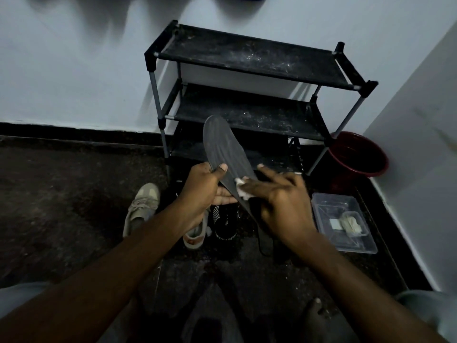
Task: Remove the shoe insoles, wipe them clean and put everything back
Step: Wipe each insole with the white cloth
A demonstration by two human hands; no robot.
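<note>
Setting: dark speckled stone floor (61, 194) met a pale painted wall (74, 82) along a black skirting strip; the light was dim.
Rack: one black tube-framed shoe rack (247, 55) stood against the wall, with three dusty fabric shelves, all bare.
Basin: one round red plastic basin (358, 157) sat on the floor just beside the rack's right leg.
Container: one clear rectangular plastic container (329, 209) lay near the right wall, with pale folded cloth pieces inside.
Shoes: two beige lace-up sneakers (143, 209) lay on the floor, one partly hidden under the left forearm, and one black shoe with white lettering (225, 226) lay between the arms.
Insole: one dark grey flat insole (222, 144), matte and finely ribbed with a rounded toe, was held in the air in front of the lowest shelf, toe end tilted up and away.
Wipe: one small crumpled white wipe (241, 188) lay against the insole's lower half.
Left hand (202, 189): it pinched the insole's edge, thumb (221, 168) on top and fingers beneath.
Right hand (284, 201): its fingers, spread and nearly straight, pressed the wipe onto the insole; the hand was slightly blurred.
</note>
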